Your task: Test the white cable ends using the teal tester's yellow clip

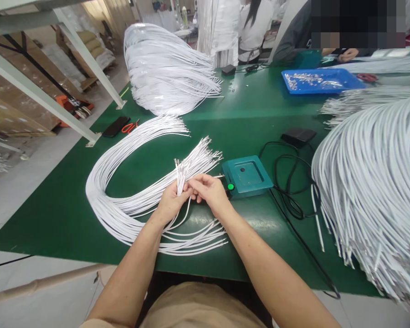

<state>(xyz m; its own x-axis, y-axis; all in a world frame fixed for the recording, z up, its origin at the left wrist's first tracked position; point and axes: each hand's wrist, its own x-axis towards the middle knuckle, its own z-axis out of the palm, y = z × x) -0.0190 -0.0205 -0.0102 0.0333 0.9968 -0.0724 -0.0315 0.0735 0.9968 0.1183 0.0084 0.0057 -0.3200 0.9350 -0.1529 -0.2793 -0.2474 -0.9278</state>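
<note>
Surface [68, 205]: green, smooth, faintly glossy; one, beneath the hands.

Looped bundle [97, 191]: thin white smooth cables, bent in a C left of the hands; one, strands too many to count.

Slab [116, 126]: black, flat, rectangular; one, beyond and left of the hands.

Scissors [130, 127]: orange looped handles; one pair, just beside the slab.

Heap [167, 68]: white cables, rounded mass; one, beyond the hands.

Left hand [172, 198]: one, closed around an upright cluster [180, 174] of white cables with metallic-looking tips, several, overlapping.

Right hand [208, 193]: one, fingertips drawn narrow beside the cluster; what lies between them is hidden.

Box [248, 175]: teal, squarish, recessed top; one, just right of the hands, with one round green button [231, 187].

Pedal-like block [298, 135]: black, wedge-shaped; one, beyond the box.

Tray [357, 85]: blue, shallow, holding small pale pieces, uncounted; one, far right.

Large bundle [372, 182]: white cables, arched; one, well right of the hands.
</note>
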